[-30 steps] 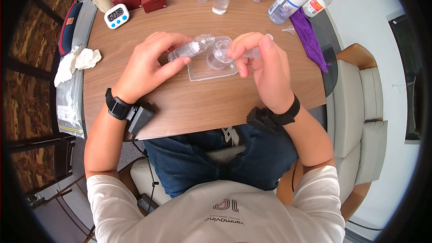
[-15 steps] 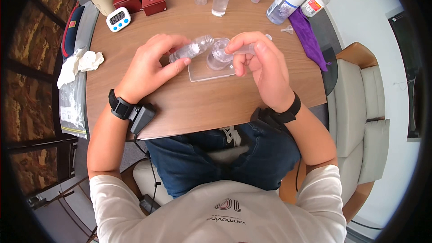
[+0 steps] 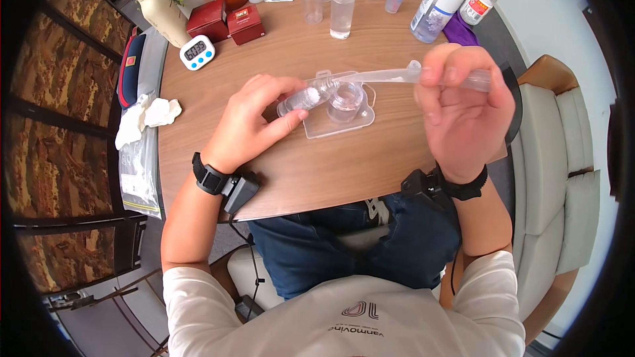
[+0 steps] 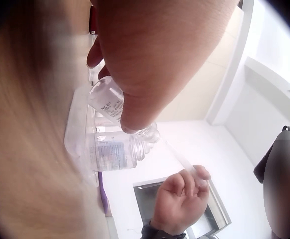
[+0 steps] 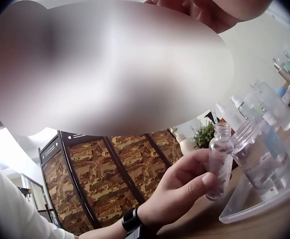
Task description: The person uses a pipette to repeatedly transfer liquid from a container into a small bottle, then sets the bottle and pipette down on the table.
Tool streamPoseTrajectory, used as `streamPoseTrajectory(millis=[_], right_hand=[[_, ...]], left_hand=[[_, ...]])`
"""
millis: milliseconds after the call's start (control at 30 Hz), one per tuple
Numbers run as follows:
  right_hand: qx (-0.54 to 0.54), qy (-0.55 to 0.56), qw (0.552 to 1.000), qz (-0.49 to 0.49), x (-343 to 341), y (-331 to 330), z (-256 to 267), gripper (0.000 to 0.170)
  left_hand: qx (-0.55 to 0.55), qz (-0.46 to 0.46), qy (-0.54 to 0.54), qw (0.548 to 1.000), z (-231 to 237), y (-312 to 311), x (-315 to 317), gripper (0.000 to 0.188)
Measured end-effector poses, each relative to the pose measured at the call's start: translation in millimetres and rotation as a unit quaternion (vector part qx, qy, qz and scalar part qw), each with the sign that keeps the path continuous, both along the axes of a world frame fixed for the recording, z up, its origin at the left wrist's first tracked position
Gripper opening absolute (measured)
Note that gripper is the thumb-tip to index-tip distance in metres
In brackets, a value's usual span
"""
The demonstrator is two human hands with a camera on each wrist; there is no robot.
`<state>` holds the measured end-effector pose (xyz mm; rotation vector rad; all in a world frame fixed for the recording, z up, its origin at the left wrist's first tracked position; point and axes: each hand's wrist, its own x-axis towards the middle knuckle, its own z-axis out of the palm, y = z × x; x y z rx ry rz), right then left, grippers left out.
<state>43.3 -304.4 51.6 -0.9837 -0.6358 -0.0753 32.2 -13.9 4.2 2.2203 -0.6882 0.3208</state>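
My left hand (image 3: 254, 119) grips a small clear bottle (image 3: 304, 100) between thumb and fingers, tilted in the head view with its mouth toward the right. Printed text shows on its side in the left wrist view. My right hand (image 3: 466, 109), raised on the right, holds a translucent plastic dropper (image 3: 390, 76) with its bulb end in the curled fingers. The thin tip reaches across to the bottle's mouth. Beside the bottle, a wider clear jar (image 3: 344, 111) with an uncovered mouth stands on a clear plastic tray (image 3: 324, 132).
At the back stand a tall clear bottle (image 3: 341, 16) with liquid, a large labelled bottle (image 3: 436, 10), red boxes (image 3: 246, 25) and a pump bottle (image 3: 162, 16). A white timer (image 3: 198, 53) and crumpled tissue (image 3: 161, 112) lie left. A purple cloth (image 3: 460, 32) lies back right.
My right hand has moved up and to the right, away from the jar, bringing the dropper's length into sight with its tip at the small bottle. The head view has shifted.
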Motion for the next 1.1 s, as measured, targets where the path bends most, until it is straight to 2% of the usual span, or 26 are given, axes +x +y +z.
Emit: streamPoseTrajectory(millis=[333,567,767,833,867,933,967,1033,1100], right_hand=[[-0.035,0.002,0.999,0.017,2.3,4.9,-5.4,0.06],[-0.05,0.018,0.999,-0.006,-0.9,5.1,-3.9,0.056],[-0.013,-0.031,0.999,-0.009,-1.1,-3.1,-2.6,0.051],[-0.107,0.032,0.993,-0.044,-3.8,5.6,-0.6,0.048],[-0.105,0.034,0.993,-0.045,-4.8,12.9,-1.5,0.048],[-0.178,0.085,0.979,-0.055,-6.5,28.3,-4.4,0.043],[-0.177,0.086,0.979,-0.057,-4.5,30.0,-8.1,0.043],[-0.238,0.076,0.968,0.001,-0.2,33.2,-16.1,0.04],[-0.236,0.074,0.969,-0.004,-1.2,34.5,-15.3,0.041]], left_hand=[[0.009,0.002,0.007,1.0,1.9,-1.6,0.5,0.034],[0.002,0.012,0.009,1.0,-0.6,-2.3,1.2,0.034],[-0.002,0.02,0.005,1.0,-2.0,-2.8,2.1,0.034],[0.006,0.023,0.011,1.0,-2.7,-3.2,1.5,0.034],[0.005,0.026,0.006,1.0,-3.1,-3.8,2.0,0.034],[0.006,0.025,0.002,1.0,-3.6,-4.4,3.0,0.034],[0.004,0.025,0.001,1.0,-3.6,-4.4,3.4,0.034],[0.003,0.024,0.002,1.0,-4.3,-3.5,3.2,0.034],[0.006,0.029,0.001,1.0,-4.4,-2.9,3.1,0.034]])
